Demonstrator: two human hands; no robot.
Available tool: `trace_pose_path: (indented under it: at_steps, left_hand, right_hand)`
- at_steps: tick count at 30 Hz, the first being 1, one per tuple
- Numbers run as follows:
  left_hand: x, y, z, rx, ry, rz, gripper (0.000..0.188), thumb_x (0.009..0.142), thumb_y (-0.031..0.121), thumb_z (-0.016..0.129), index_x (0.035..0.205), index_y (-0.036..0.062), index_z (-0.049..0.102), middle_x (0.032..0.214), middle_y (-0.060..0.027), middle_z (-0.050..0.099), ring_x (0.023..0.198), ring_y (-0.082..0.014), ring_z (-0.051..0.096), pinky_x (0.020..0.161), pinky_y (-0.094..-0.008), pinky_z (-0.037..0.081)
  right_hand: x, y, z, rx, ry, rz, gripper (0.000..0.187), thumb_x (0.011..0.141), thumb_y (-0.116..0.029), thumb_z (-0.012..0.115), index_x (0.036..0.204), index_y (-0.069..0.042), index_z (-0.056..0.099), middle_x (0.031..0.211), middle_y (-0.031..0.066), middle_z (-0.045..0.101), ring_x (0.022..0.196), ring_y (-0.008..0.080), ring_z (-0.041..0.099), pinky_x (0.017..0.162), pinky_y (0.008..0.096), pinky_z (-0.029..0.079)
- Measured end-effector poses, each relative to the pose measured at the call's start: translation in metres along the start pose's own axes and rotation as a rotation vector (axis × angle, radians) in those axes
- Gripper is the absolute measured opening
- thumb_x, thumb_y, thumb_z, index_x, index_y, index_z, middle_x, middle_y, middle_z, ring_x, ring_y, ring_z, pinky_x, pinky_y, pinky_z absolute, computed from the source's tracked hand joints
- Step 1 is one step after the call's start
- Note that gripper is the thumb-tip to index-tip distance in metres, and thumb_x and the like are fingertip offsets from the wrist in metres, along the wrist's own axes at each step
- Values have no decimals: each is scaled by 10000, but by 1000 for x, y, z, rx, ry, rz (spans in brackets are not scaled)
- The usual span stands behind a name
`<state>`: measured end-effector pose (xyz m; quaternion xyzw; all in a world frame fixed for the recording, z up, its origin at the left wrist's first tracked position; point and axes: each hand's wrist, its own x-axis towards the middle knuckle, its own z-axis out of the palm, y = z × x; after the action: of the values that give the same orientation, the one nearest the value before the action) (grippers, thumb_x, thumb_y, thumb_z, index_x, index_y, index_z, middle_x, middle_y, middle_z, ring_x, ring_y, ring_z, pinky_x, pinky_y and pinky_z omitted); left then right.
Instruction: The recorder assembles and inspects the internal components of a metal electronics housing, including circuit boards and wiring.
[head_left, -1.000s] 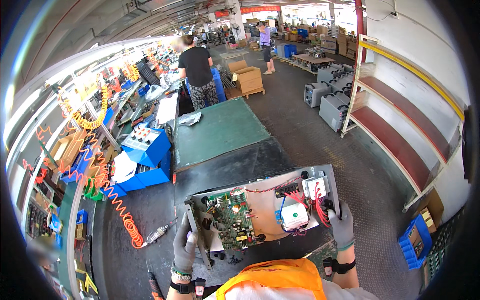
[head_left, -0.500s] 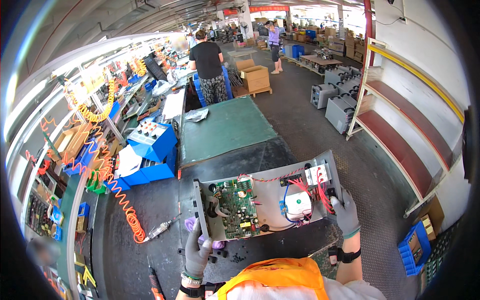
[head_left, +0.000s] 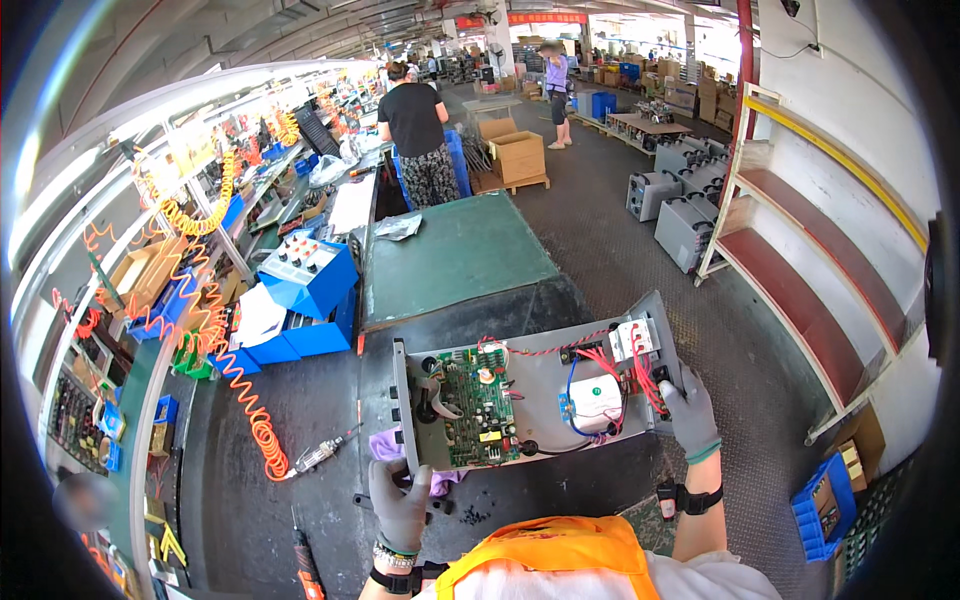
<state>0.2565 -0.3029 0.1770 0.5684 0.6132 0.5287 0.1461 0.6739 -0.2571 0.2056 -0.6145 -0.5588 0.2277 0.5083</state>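
An open grey metal chassis (head_left: 540, 400) lies before me on the dark bench. Inside it are a green circuit board (head_left: 478, 405), a white-topped round component (head_left: 597, 402) and red and blue wires. My right hand (head_left: 692, 420), grey-gloved, is closed around the chassis's right end panel, its fingers partly hidden. At the lower corner of the black front panel (head_left: 403, 405) is my left hand (head_left: 400, 508), also gloved. Its thumb and fingers are apart, close to the panel's edge; contact is hard to see. A purple cloth (head_left: 384, 446) lies under the chassis's left end.
An air screwdriver (head_left: 318, 458) on an orange coiled hose lies left, above an orange-black screwdriver (head_left: 306, 565). Small black parts (head_left: 474, 515) are scattered nearby. Blue bins (head_left: 305, 340) and a green mat (head_left: 455, 262) lie beyond. A shelf rack (head_left: 800, 270) stands right; two people stand farther off.
My left hand has slid down from the side of the front panel to its lower corner. The chassis has tilted slightly, with its right end higher. My right hand stays on the right end.
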Motion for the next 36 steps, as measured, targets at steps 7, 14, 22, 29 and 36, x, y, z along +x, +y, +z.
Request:
trace_pose_path:
  at_steps: [7, 14, 22, 29, 36]
  left_hand:
    - [-10, -2, -3, -58, 41, -60, 212, 815, 54, 743, 881, 23, 544, 776, 3, 519, 674, -72, 463, 614, -228, 401]
    - [-6, 23, -11, 49, 34, 93, 164, 808, 45, 749, 792, 23, 587, 769, -56, 535, 628, -147, 504, 575, -278, 414]
    - [-12, 13, -12, 85, 58, 85, 141, 804, 26, 741, 822, 22, 601, 798, -72, 558, 680, -186, 540, 623, -304, 439]
    - [-3, 21, -4, 149, 67, 222, 186, 840, -6, 653, 1025, 0, 637, 1018, -121, 589, 859, -197, 567, 767, -287, 471]
    - [25, 27, -17, 214, -123, 310, 444, 842, 54, 677, 1264, -22, 559, 1210, -162, 580, 953, -264, 601, 778, -330, 511]
  right_hand:
    - [-1, 7, 2, 34, 13, -18, 440, 912, -125, 569, 1323, 26, 520, 1180, 170, 573, 1097, 251, 568, 980, 348, 422]
    - [-1, 9, 2, -71, 19, 5, 443, 917, -126, 565, 1332, 21, 513, 1196, 168, 559, 1099, 245, 564, 981, 334, 421]
    - [-8, 7, 5, 58, 15, 31, 444, 914, -99, 564, 1331, 42, 503, 1197, 159, 560, 1132, 248, 555, 998, 328, 411]
    - [-16, 5, 3, -5, 39, 15, 439, 910, -38, 536, 1335, 63, 498, 1206, 144, 578, 1134, 208, 558, 998, 310, 415]
    - [-23, -7, -1, -21, 16, 61, 401, 915, -69, 564, 1300, 36, 531, 1168, 166, 571, 1114, 245, 557, 983, 336, 419]
